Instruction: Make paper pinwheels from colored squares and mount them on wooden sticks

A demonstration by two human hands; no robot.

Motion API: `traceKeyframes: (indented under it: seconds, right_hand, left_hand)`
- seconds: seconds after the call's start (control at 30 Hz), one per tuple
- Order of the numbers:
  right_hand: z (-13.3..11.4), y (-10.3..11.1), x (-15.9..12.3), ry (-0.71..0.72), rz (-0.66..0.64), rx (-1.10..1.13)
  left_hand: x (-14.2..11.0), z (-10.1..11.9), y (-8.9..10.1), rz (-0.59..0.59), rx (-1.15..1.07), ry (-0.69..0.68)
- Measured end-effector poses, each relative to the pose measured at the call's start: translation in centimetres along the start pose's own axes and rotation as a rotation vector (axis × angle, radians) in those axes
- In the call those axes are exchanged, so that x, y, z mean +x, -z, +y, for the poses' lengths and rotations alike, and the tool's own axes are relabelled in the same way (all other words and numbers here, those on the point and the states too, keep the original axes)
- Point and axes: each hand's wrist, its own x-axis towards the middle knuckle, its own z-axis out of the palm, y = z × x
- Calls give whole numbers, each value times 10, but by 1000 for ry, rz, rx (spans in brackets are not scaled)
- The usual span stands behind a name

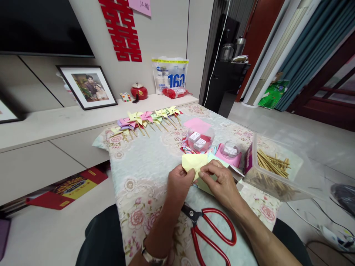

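Note:
A pale yellow piece of paper (194,161) is held up between both hands over the table. My left hand (179,183) grips its lower left part, thumb across the front. On the right side, my right hand (219,181) pinches the paper's edge between thumb and fingers. Just below the hands lie scissors (219,220) with red handles; my left wrist and hand partly hide their blades. Paper pinwheels (146,117) in yellow, pink, green and purple, on thin sticks, lie in a row at the table's far left.
Beyond my hands, a round clear container (201,139) holds small white boxes. A smaller clear round box (230,149) sits on pink paper. At right, a plastic bin (269,184) holds several thin sticks. The flowered tablecloth (141,159) covers the table; a white cabinet (55,123) stands behind.

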Motion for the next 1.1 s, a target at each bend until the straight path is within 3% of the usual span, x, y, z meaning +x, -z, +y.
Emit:
traceKeyframes:
  seconds: [0.43,1.1]
  right_hand:
    - [4,-2,3,-105,-70,-35]
    - [5,-3,2,-98,-67,-157]
  left_hand:
    - [0,-3,5,-95,18,70]
    - [-1,1,3,-116,44,113]
